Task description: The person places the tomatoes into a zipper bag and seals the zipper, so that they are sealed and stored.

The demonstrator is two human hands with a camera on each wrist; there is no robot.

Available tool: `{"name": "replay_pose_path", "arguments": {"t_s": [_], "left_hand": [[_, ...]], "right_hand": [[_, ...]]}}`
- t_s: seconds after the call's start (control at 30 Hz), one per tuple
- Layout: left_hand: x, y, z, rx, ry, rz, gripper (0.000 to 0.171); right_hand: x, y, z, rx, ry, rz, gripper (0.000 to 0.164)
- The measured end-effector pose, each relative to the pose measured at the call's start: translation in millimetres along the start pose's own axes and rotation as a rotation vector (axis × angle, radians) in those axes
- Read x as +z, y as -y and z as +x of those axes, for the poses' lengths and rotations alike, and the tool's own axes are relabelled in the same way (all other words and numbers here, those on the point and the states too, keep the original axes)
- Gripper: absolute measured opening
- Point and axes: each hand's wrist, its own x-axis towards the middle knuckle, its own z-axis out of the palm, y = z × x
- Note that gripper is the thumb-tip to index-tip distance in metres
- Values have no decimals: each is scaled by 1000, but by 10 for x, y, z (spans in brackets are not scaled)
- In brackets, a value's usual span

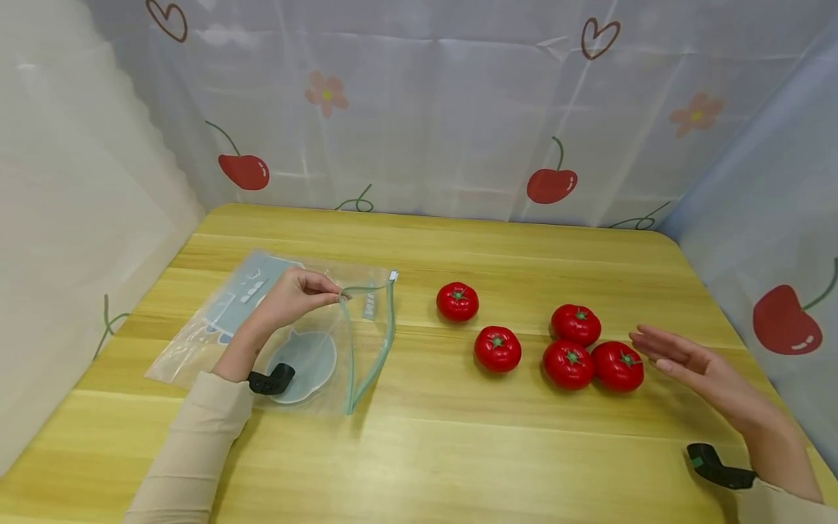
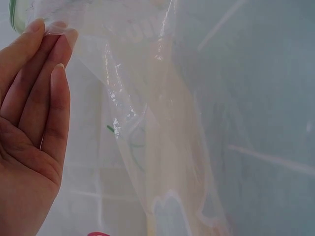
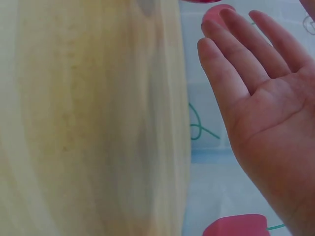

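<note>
A clear zip bag (image 1: 376,342) with a green zip edge and blue printing lies on the left of the table, its mouth parted toward the tomatoes. My left hand (image 1: 297,297) pinches the bag's upper rim between thumb and fingertips; the left wrist view shows the clear film (image 2: 123,93) between them. On the right, my right hand (image 1: 710,378) is held with fingers straight and nothing in it, just beside the nearest tomato (image 1: 617,366). Two more tomatoes, one behind (image 1: 576,324) and one in front (image 1: 568,364), sit against it.
Two further tomatoes, one farther back (image 1: 457,301) and one nearer (image 1: 497,348), stand between the bag and the cluster. The wooden table (image 1: 458,451) ends at a printed curtain (image 1: 425,109) behind and at both sides.
</note>
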Motion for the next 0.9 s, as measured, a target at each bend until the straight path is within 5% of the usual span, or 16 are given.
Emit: {"name": "replay_pose_path", "arguments": {"t_s": [0.6, 0.9], "left_hand": [[2, -42, 7, -62, 8, 0, 8], [3, -26, 5, -72, 12, 8, 9]], "right_hand": [[87, -148, 59, -34, 122, 29, 66], [149, -170, 79, -6, 98, -17, 72]]}}
